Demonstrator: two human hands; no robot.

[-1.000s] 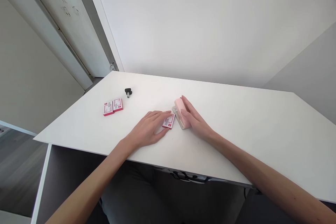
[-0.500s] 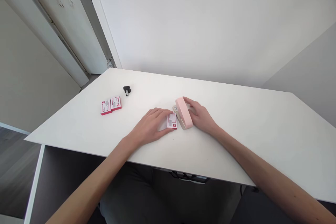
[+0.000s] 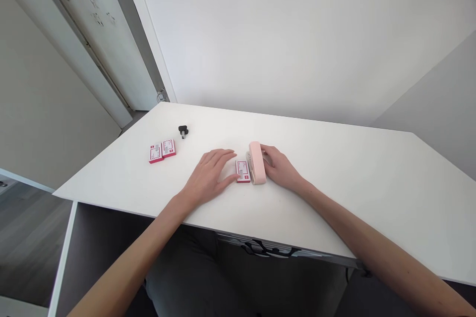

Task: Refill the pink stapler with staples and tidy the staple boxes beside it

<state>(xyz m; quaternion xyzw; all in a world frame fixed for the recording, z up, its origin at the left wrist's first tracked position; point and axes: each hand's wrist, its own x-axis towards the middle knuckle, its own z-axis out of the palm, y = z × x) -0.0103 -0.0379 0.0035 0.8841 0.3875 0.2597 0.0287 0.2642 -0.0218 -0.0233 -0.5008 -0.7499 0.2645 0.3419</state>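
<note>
A pink stapler [image 3: 256, 162] lies near the middle of the white table [image 3: 372, 193]. My right hand [image 3: 279, 168] rests against its right side, fingers curled on it. A small red-and-white staple box [image 3: 242, 171] lies right beside the stapler's left side. My left hand [image 3: 210, 174] lies flat on the table, fingers stretched out, with its thumb tip touching the box's near left edge.
Two more red-and-white staple boxes [image 3: 162, 150] lie side by side at the left of the table. A small black staple remover [image 3: 183, 131] sits behind them. A white wall runs behind the table, a door frame [image 3: 111, 44] to the left.
The stapler has turned to point away from me, and the staple box now lies square against its left side. My left fingers have slid off the box, leaving only the thumb at it.
</note>
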